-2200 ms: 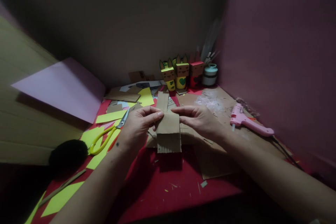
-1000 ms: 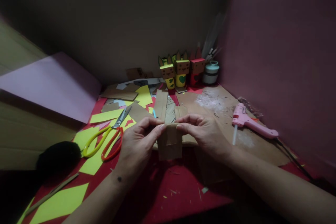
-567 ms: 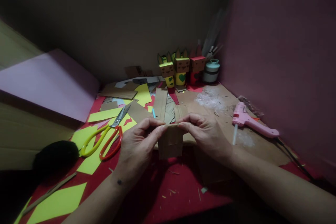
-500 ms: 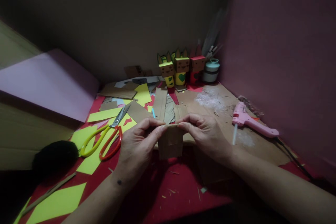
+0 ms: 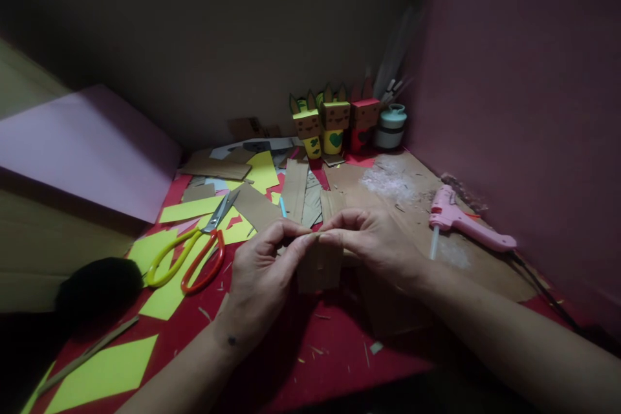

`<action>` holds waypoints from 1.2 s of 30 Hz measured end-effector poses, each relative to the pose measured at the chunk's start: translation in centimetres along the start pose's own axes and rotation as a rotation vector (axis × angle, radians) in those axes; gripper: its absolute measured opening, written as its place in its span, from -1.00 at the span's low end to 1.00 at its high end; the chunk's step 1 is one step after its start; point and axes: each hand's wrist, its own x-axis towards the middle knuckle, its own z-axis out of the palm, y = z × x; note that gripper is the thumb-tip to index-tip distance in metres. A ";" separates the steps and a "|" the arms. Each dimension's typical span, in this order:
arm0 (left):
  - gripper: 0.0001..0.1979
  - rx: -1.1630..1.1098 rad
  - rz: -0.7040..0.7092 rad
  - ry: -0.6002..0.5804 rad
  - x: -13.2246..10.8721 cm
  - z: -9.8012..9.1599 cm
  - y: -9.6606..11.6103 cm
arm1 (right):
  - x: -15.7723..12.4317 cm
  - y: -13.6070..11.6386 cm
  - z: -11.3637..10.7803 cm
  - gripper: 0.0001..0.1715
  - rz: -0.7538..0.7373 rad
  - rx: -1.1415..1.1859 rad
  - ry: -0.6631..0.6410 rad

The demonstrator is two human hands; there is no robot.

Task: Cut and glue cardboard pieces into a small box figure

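Both hands pinch the top edge of one small brown piece of cardboard point(image 5: 320, 268), held above the red tabletop point(image 5: 334, 349). My left hand point(image 5: 269, 265) grips it from the left, thumb and forefinger closed on the edge. From the other side my right hand point(image 5: 381, 246) does the same, its fingertips almost meeting the left ones. The cardboard hangs down below the thumbs. Behind the hands lie a cardboard strip point(image 5: 295, 191) and a light blue stick point(image 5: 283, 207). Scissors point(image 5: 206, 239) with one yellow and one red handle lie left of my left hand.
A pink glue gun point(image 5: 466, 220) with a cord lies at the right. Several cardboard figures, including a red one point(image 5: 363, 123), stand at the back beside a pale green jar point(image 5: 391, 126). Yellow paper point(image 5: 104, 372) and cardboard scraps cover the left. A dark fuzzy ball point(image 5: 99, 288) sits there too.
My hands have drawn closer together along the cardboard's top edge, the left one shifting slightly right and the right one slightly left. The view has moved a little.
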 end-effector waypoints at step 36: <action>-0.88 -0.195 -0.289 -0.248 0.4 -1.0 1.0 | -0.8 -0.6 -0.3 -0.81 0.093 0.164 -0.010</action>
